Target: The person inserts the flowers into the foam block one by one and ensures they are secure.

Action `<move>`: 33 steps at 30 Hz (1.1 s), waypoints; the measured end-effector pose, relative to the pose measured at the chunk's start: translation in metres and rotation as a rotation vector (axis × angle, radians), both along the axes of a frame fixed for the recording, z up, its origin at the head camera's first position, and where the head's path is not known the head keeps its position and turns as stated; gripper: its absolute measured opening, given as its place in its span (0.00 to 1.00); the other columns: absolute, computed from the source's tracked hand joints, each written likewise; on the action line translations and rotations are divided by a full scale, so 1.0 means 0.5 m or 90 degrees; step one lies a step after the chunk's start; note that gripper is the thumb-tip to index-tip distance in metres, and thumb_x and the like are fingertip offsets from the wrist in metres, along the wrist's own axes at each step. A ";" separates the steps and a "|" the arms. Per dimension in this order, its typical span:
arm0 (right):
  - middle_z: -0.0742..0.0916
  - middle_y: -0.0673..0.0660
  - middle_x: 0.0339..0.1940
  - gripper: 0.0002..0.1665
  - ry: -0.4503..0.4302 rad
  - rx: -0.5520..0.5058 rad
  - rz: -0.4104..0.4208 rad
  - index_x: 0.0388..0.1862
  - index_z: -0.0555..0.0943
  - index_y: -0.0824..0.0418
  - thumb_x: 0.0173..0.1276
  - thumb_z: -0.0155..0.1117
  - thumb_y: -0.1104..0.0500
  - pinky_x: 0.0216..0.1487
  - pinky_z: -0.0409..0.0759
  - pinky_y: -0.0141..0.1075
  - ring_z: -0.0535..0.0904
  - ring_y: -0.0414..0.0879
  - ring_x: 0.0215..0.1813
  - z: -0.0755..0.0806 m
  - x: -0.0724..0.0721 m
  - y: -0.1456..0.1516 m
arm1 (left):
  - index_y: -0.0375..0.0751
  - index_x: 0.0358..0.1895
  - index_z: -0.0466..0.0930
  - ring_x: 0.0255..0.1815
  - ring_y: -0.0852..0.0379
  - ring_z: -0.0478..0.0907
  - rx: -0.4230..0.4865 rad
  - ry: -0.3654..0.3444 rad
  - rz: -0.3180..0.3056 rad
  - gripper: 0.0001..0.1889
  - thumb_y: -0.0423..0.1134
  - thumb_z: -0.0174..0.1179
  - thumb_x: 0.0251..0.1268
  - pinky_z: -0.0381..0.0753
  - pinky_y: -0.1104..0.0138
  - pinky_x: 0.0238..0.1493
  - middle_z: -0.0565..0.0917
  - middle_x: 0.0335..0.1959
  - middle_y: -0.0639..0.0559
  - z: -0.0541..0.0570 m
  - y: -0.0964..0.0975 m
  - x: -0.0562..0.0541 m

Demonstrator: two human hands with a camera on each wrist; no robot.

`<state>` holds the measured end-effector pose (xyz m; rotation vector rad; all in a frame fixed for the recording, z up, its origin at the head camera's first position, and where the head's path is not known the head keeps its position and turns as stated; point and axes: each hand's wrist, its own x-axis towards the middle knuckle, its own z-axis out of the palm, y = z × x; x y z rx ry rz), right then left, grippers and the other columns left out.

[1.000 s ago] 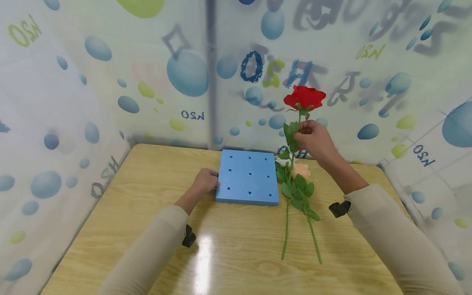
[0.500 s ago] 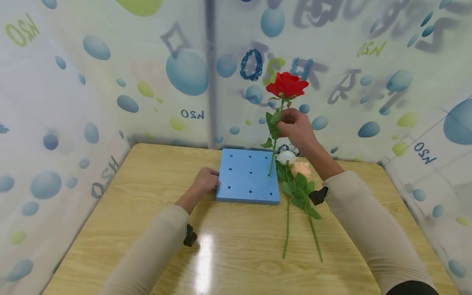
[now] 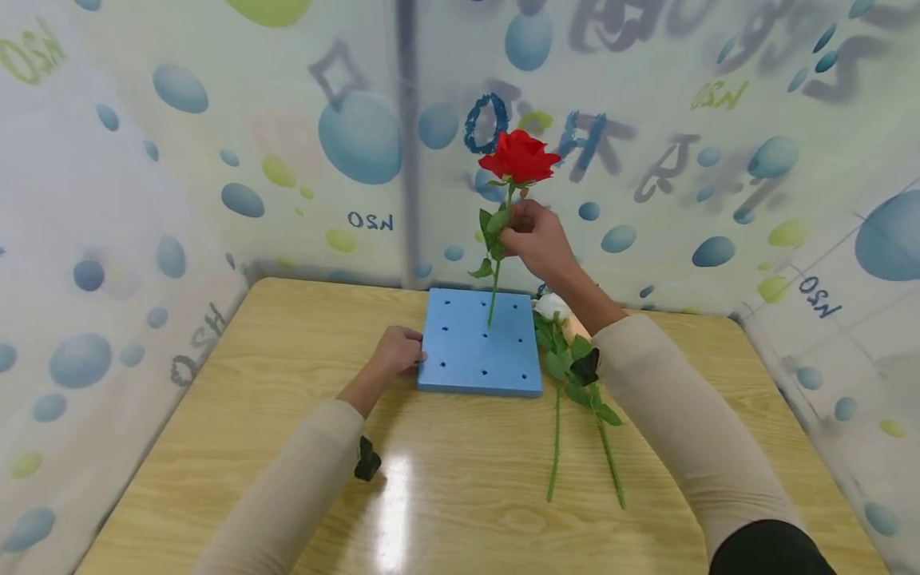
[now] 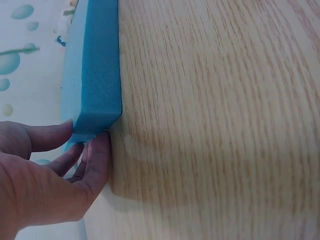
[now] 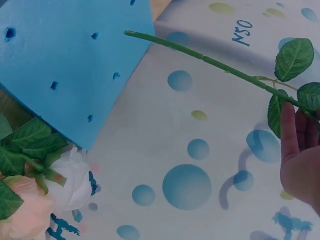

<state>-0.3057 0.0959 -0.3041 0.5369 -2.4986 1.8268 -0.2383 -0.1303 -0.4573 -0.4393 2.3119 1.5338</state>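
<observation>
My right hand (image 3: 535, 237) pinches a red rose (image 3: 521, 156) by its green stem, high up near the leaves. The rose stands nearly upright, and its bare stem end (image 5: 137, 35) hangs over a blue foam board (image 3: 460, 351) with rows of small holes. In the head view the stem end overlaps the board just above the middle hole. My left hand (image 3: 398, 350) holds the board's left edge; in the left wrist view the thumb (image 4: 52, 137) lies at the upper edge and the fingers (image 4: 97, 165) lie against the side near the tabletop.
Right of the board lie a white rose (image 3: 553, 307) and a peach rose (image 5: 30, 207), their green stems pointing toward me. The wooden table (image 3: 287, 343) backs onto a wall sheet (image 3: 287, 160) printed with blue and green drops. My right forearm partly covers the peach rose.
My right hand has carried the red rose leftward, from above the lying flowers to over the board's middle. My left hand stays at the board's left edge.
</observation>
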 end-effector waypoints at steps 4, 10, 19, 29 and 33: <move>0.82 0.60 0.47 0.14 0.013 0.005 -0.006 0.51 0.73 0.64 0.67 0.56 0.64 0.44 0.84 0.37 0.81 0.49 0.46 -0.002 -0.007 -0.016 | 0.33 0.65 0.69 0.56 0.45 0.75 0.005 -0.008 0.003 0.23 0.28 0.54 0.66 0.78 0.55 0.58 0.75 0.61 0.38 0.003 0.001 0.001; 0.82 0.59 0.47 0.15 0.005 -0.012 -0.010 0.52 0.73 0.64 0.67 0.56 0.63 0.47 0.84 0.43 0.80 0.49 0.45 -0.006 -0.023 -0.040 | 0.34 0.65 0.70 0.54 0.46 0.76 0.005 -0.012 0.009 0.23 0.28 0.54 0.67 0.78 0.56 0.57 0.75 0.60 0.38 0.005 -0.001 0.003; 0.81 0.59 0.49 0.17 -0.013 -0.020 -0.039 0.54 0.72 0.64 0.67 0.58 0.63 0.44 0.84 0.37 0.79 0.48 0.48 -0.021 -0.049 -0.078 | 0.33 0.65 0.71 0.54 0.46 0.76 0.002 -0.009 0.007 0.23 0.28 0.55 0.66 0.79 0.56 0.56 0.76 0.59 0.38 0.002 0.000 0.000; 0.81 0.59 0.45 0.14 0.005 -0.026 -0.052 0.51 0.72 0.64 0.67 0.57 0.64 0.44 0.84 0.39 0.78 0.48 0.44 -0.035 -0.072 -0.115 | 0.33 0.64 0.71 0.52 0.47 0.76 -0.010 -0.007 0.006 0.23 0.28 0.55 0.66 0.79 0.57 0.54 0.76 0.59 0.38 0.002 -0.002 0.000; 0.81 0.58 0.41 0.12 0.028 -0.042 -0.070 0.48 0.72 0.63 0.66 0.57 0.64 0.44 0.83 0.40 0.78 0.48 0.40 -0.039 -0.077 -0.124 | 0.33 0.64 0.72 0.52 0.47 0.76 -0.005 -0.008 0.006 0.22 0.28 0.55 0.66 0.79 0.57 0.54 0.76 0.58 0.39 0.004 -0.002 0.001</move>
